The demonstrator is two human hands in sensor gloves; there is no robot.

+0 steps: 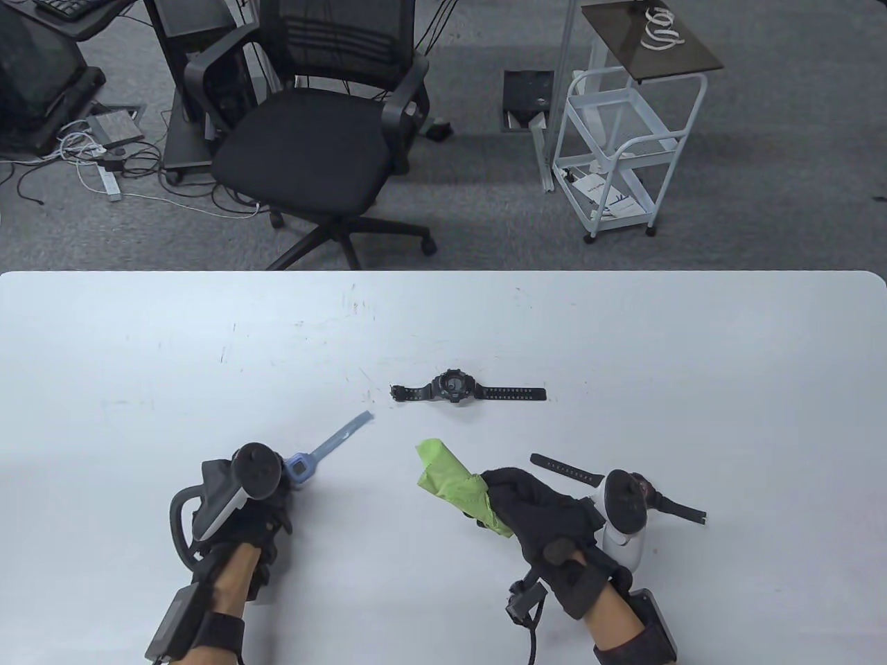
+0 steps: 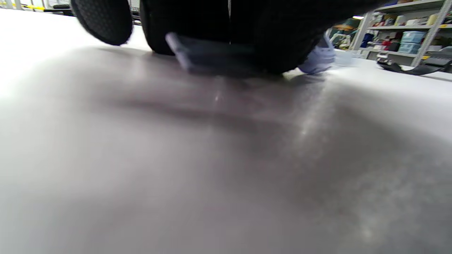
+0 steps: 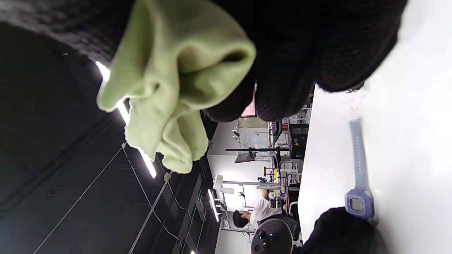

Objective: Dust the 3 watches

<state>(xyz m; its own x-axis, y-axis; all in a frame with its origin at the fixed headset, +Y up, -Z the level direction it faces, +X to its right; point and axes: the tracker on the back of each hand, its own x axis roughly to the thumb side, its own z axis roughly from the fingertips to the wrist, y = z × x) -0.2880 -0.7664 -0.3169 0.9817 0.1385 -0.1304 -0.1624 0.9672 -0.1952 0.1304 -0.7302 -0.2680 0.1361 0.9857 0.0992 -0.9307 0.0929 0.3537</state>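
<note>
A green cloth (image 1: 454, 485) is bunched in the curled fingers of the right hand (image 1: 547, 516) above the white counter (image 1: 624, 332). A pale blue watch (image 1: 308, 463) lies flat on the counter, one strap end pinned under the left hand (image 1: 239, 512), whose grip cannot be made out. A black watch (image 1: 457, 389) is laid out at mid-counter, and a third, dark-strapped watch (image 1: 568, 471) is partly hidden behind the right hand.

The left hand (image 1: 239, 512) covers the near strap of the blue watch (image 1: 303, 468). Beside the green cloth (image 1: 454, 485), the third watch (image 1: 568, 471) has its case hidden behind the right hand's (image 1: 547, 512) tracker (image 1: 624, 516). The left wrist view is blurred.
</note>
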